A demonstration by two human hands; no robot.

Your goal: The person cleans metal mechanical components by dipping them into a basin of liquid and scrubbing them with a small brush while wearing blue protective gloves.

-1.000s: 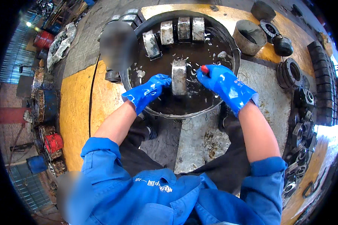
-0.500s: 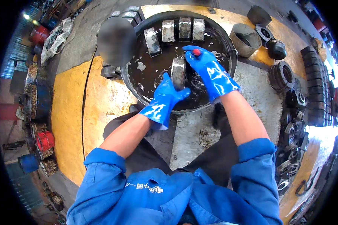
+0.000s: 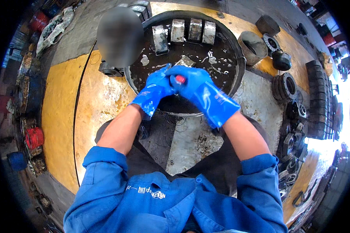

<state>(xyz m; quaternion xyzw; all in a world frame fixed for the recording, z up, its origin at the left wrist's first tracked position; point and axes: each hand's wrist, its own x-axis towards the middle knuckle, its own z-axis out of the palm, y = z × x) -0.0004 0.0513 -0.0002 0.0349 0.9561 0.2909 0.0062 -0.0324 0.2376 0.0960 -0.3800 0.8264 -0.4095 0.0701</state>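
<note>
Hands in blue rubber gloves meet over a round black basin (image 3: 237, 58) of dark, oily liquid, seen from above by the person wearing the camera. The left hand (image 3: 153, 87) and the right hand (image 3: 192, 79) press close together, both curled shut around a grey metal ring part (image 3: 185, 61), which is mostly hidden by the gloves; only its top edge shows above the fingers, just over the liquid near the basin's middle. The right hand also seems to pinch a small red-handled tool (image 3: 180, 79), though too little of it shows to be sure what it is.

Four similar grey metal rings (image 3: 184, 31) stand in a row along the basin's far inner wall. The basin sits on a worn concrete floor (image 3: 62, 112) painted yellow in patches. To the right, outside the basin, lie a grey metal sleeve (image 3: 252, 46), a dark rounded casting (image 3: 281, 60) and stacks of dark round parts (image 3: 286, 87). Blue work sleeves fill the lower edge.
</note>
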